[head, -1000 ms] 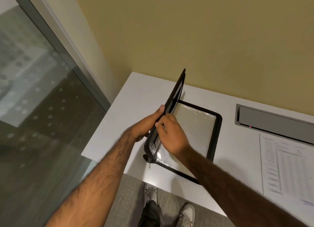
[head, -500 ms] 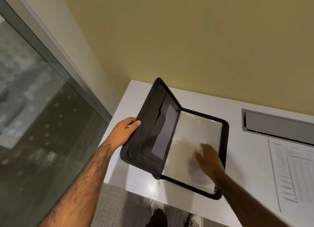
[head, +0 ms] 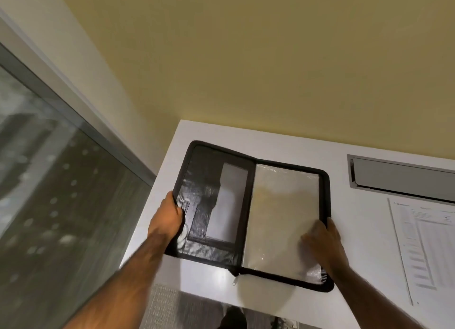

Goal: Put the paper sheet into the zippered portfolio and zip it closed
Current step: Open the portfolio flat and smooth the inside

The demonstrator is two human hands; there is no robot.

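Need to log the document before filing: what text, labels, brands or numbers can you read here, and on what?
On the paper sheet: printed lines and a table, all too small and blurred to read.
On the zippered portfolio: no label or brand shows.
On the grey desk hatch: no text shows.
Nothing can be quoted.

Portfolio [head: 209, 205] glossy black lining, shiny clear sleeve; table [head: 357, 218] smooth white.
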